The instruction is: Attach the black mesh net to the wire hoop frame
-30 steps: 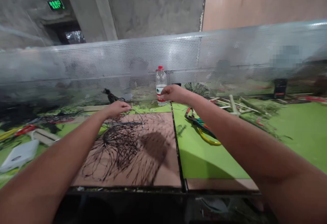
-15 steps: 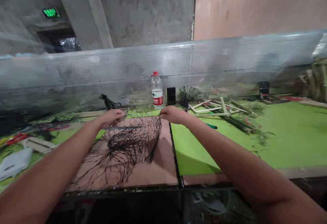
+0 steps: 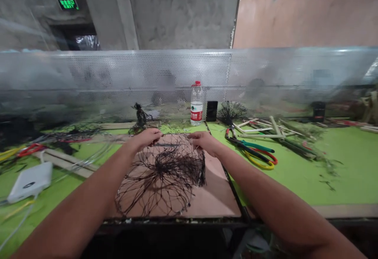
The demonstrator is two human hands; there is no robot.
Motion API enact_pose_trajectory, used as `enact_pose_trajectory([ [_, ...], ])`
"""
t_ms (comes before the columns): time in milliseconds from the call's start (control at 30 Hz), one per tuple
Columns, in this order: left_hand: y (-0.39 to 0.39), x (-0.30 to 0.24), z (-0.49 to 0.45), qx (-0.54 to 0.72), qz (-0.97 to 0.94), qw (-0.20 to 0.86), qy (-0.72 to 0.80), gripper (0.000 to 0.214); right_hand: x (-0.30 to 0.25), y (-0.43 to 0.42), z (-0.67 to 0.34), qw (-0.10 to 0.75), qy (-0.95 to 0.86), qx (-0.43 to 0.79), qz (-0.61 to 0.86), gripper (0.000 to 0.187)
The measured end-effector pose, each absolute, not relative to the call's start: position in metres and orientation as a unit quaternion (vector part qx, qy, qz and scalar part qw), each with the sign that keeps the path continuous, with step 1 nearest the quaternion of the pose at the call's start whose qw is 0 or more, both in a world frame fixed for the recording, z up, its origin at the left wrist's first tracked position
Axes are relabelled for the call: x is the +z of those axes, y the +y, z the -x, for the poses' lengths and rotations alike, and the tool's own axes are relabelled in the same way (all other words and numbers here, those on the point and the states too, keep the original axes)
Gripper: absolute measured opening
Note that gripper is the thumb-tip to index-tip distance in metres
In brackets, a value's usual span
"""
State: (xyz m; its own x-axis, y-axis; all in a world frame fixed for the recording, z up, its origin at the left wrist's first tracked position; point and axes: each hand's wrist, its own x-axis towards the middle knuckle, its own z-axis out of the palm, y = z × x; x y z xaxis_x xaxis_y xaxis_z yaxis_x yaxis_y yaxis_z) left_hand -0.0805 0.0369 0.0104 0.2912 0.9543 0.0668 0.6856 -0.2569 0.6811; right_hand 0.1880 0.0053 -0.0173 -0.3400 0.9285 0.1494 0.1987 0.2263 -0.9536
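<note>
Gripping the far edge of a black knotted cord net (image 3: 165,164) with both hands, the person holds it spread over a bare tan wooden board (image 3: 214,196) set among bright green tabletop (image 3: 348,164) panels. The left hand (image 3: 144,141) and right hand (image 3: 203,141) stand a little apart at the net's far rim, their fingers (image 3: 155,133) curled closed around the strands, though the exact pinch is partly hidden. Holding it at two separated spots appears to keep that rim stretched, while the rest of the mesh lies slack on the board in a rough round shape around a dense central tangle. The plain board seems to give the dark cord a smooth, contrasting surface, away from the clutter. To the right, red-, green- and yellow-handled cutting pliers (image 3: 251,150) lie on the green surface, within easy reach of the right hand, with pale bamboo sticks (image 3: 274,131) and green shavings beyond. At the far edge stand a clear plastic water bottle (image 3: 196,103) with a red cap and a small black knotted bundle (image 3: 141,117), against a perforated metal sheet (image 3: 165,70). A flat white power bank (image 3: 31,182) lies off to the left.
</note>
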Motion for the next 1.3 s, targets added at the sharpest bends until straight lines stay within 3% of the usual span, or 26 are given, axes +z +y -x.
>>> enact_pose_trajectory([
  [267,0.040,0.021,0.075,0.139,-0.850,-0.002,0.508,0.059,-0.016,-0.007,-0.186,0.450,-0.663,0.450,0.395,0.024],
  [433,0.040,0.000,0.063,0.087,-0.867,0.037,0.490,0.060,-0.020,-0.010,-0.189,0.466,-0.657,0.440,0.396,0.025],
  [767,0.044,-0.015,0.063,0.159,-0.869,0.020,0.468,0.039,-0.030,-0.006,-0.188,0.449,-0.711,0.399,0.367,0.032],
  [867,0.043,-0.020,0.067,0.150,-0.879,0.012,0.453,0.039,-0.026,0.007,-0.208,0.505,-0.668,0.366,0.406,0.029],
  [1000,0.038,-0.028,0.066,0.108,-0.873,0.003,0.476,0.047,-0.027,0.034,-0.249,0.562,-0.627,0.227,0.489,0.030],
  [1133,0.031,-0.021,0.063,0.139,-0.884,0.017,0.446,0.034,-0.031,0.048,-0.274,0.473,-0.658,0.108,0.576,0.035],
  [1300,0.032,0.000,0.077,0.274,-0.815,0.038,0.510,0.046,-0.028,0.042,-0.271,0.365,-0.717,0.045,0.592,0.026],
])
